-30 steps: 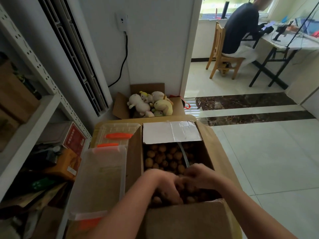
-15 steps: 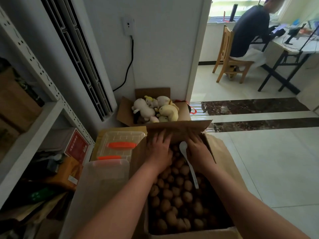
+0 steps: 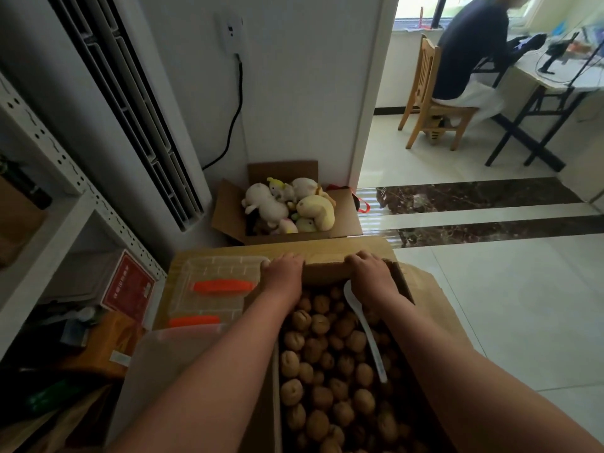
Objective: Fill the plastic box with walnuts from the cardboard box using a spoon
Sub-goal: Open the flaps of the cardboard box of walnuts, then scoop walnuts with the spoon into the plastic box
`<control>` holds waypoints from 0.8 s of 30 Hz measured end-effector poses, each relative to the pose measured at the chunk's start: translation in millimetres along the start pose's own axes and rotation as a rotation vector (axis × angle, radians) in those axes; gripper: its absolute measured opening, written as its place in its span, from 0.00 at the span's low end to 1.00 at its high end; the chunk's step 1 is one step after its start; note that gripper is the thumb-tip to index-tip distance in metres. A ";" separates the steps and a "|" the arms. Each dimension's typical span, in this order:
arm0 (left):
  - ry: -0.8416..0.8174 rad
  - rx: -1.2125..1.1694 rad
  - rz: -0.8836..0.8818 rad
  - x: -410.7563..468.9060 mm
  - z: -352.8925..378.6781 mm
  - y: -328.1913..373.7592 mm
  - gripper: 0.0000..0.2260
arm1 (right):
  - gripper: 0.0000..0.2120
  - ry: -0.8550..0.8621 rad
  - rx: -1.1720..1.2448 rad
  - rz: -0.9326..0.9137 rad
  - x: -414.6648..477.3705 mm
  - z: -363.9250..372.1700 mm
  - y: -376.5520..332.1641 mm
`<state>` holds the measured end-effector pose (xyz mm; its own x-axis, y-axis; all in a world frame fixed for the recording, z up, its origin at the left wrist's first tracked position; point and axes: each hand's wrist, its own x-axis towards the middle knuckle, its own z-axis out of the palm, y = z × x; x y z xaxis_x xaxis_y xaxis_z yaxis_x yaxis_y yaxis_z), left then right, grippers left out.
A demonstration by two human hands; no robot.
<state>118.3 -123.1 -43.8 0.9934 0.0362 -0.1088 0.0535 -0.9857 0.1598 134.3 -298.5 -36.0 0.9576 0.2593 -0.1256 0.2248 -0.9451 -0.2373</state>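
both hands, left hand [image 3: 283, 273] and right hand [image 3: 371, 273], now press flat the cardboard box [image 3: 322, 273] flap.

Plush toys [image 3: 289, 204] in carton, wooden chair [image 3: 431, 103], metal shelving [image 3: 65, 178]

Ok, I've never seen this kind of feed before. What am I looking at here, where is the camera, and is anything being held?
There is no machine here: a person works with bare hands, and the one camera sits on their head, looking forward and down. The left hand and right hand both press on the far flap of the open cardboard box. The box is full of walnuts, and a white spoon lies loose on them, in neither hand. Left of it stands the clear plastic box, with its lid with orange clips lying beyond. Further back sits a carton of plush toys.
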 end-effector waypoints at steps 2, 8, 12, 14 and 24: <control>0.009 0.000 -0.027 2.1 1.1 2.6 0.17 | 0.24 -0.053 0.111 0.037 -2.3 4.0 -2.4; 0.077 -0.172 -0.141 -14.6 -20.2 -14.7 0.13 | 0.36 -0.212 0.033 0.032 -26.4 4.2 -1.1; 0.125 -0.326 -0.277 -42.5 -39.0 -42.1 0.10 | 0.29 -0.119 0.220 0.147 -59.0 18.0 -1.2; 0.171 -0.386 -0.335 -63.0 -42.1 -53.7 0.10 | 0.24 -0.092 0.232 0.178 -77.8 23.2 -1.8; 0.248 -0.248 -0.803 -174.5 -9.1 -133.4 0.14 | 0.09 -0.124 0.212 0.313 -146.0 55.9 3.2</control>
<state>-61.3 3.5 -37.2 0.6382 0.7668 -0.0685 0.7379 -0.5840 0.3384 -14.8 -328.2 -72.2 0.9420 -0.0003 -0.3357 -0.1289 -0.9237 -0.3609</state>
